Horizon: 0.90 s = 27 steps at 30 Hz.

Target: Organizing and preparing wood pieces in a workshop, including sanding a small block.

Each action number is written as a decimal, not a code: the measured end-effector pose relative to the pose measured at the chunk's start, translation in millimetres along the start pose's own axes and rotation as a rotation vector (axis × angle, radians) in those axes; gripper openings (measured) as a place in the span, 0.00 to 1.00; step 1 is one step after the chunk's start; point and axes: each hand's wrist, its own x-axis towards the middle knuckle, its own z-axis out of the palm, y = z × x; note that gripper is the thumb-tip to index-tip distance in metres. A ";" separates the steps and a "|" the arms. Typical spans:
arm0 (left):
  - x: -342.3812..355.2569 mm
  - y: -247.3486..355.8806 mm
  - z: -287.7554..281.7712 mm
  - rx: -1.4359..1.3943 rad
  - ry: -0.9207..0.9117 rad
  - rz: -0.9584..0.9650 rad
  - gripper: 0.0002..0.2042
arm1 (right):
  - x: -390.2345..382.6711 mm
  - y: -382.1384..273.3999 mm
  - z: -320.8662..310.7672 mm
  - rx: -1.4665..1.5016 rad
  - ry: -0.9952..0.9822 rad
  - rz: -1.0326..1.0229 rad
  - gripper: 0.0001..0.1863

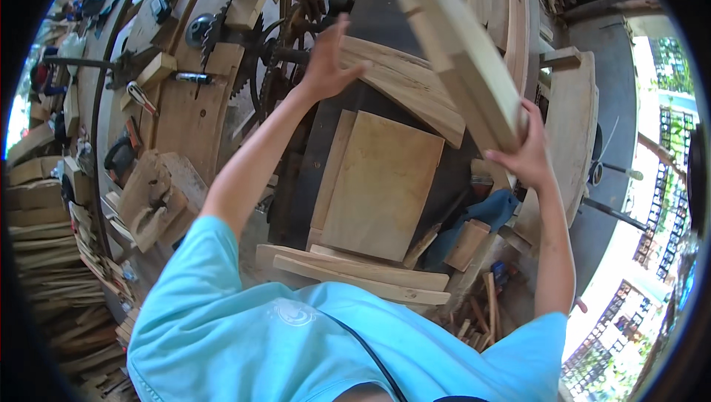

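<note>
My right hand [527, 146] is closed round the near end of a thick pale wooden block [466, 61]. The block is raised and tilted, its far end leaning up to the left. My left hand [327, 65] has its thumb and fingers apart and holds nothing. It hovers by the left end of a grained plank [404, 83] that lies slantwise on the dark machine table [315, 161]. Closer to me, a flat rectangular wooden panel [381, 183] rests on the same table, with a narrow strip along its left side.
Two curved wooden strips [363, 276] lie before my body. Left is a wooden workbench [196, 113] with a drill bit and hand tools, near toothed machine wheels [263, 54]. A blue cloth [492, 209] and a small wood block [468, 245] sit at right. Long boards [515, 24] stand beyond.
</note>
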 end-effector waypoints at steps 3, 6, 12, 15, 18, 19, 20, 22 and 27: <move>-19.0 -7.6 -12.1 -0.458 0.272 -0.240 0.47 | 40.4 -3.0 36.3 -0.205 -0.040 -0.099 0.54; -19.4 -15.5 -12.4 -0.789 0.350 -0.290 0.43 | 71.2 -12.0 71.2 -0.332 -0.155 -0.161 0.52; 7.1 -7.1 -27.2 -0.290 0.020 -0.118 0.39 | 62.7 4.0 99.8 -0.452 -0.009 -0.239 0.47; 18.0 -27.5 -27.1 -0.246 0.090 -0.099 0.30 | 67.6 -1.5 103.8 -0.410 -0.031 -0.236 0.48; 43.6 -24.9 -12.9 -0.379 0.144 -0.118 0.21 | 66.4 -5.7 99.1 -0.386 -0.001 -0.165 0.50; 50.0 -20.8 -10.6 -0.389 0.089 -0.239 0.20 | 64.8 -3.6 97.9 -0.389 0.013 -0.147 0.50; 56.1 -17.4 -10.2 -0.394 0.034 -0.360 0.19 | 63.3 -1.1 98.0 -0.390 0.022 -0.135 0.51; 52.4 -22.4 -4.7 -0.463 0.061 -0.319 0.19 | 62.6 0.7 98.9 -0.389 0.044 -0.134 0.53; 26.7 -24.5 -9.1 -0.479 0.297 -0.340 0.24 | 87.8 16.9 81.2 -0.041 0.000 -0.123 0.46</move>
